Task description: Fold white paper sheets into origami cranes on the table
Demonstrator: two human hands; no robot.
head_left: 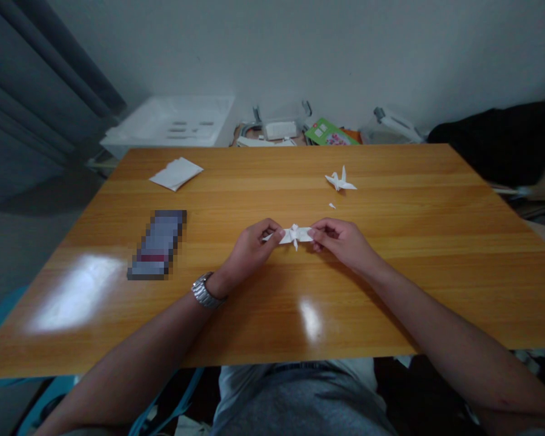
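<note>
My left hand [249, 249] and my right hand [340, 241] meet over the middle of the wooden table [390, 290]. Between them is a small folded white paper piece [295, 235]. Each hand pinches one end of it, fingers closed, just above the tabletop. A metal watch [204, 291] is on my left wrist. A finished white paper crane [340, 180] stands farther back on the table, to the right of centre, with a tiny paper scrap [332, 206] in front of it.
A flat pixelated dark object [158, 243] lies left of my hands. A small stack of white paper [176, 173] sits at the far left. Behind the table are a white plastic tray [172, 124], boxes, a green packet [330, 133] and dark cloth [499, 142] at the right.
</note>
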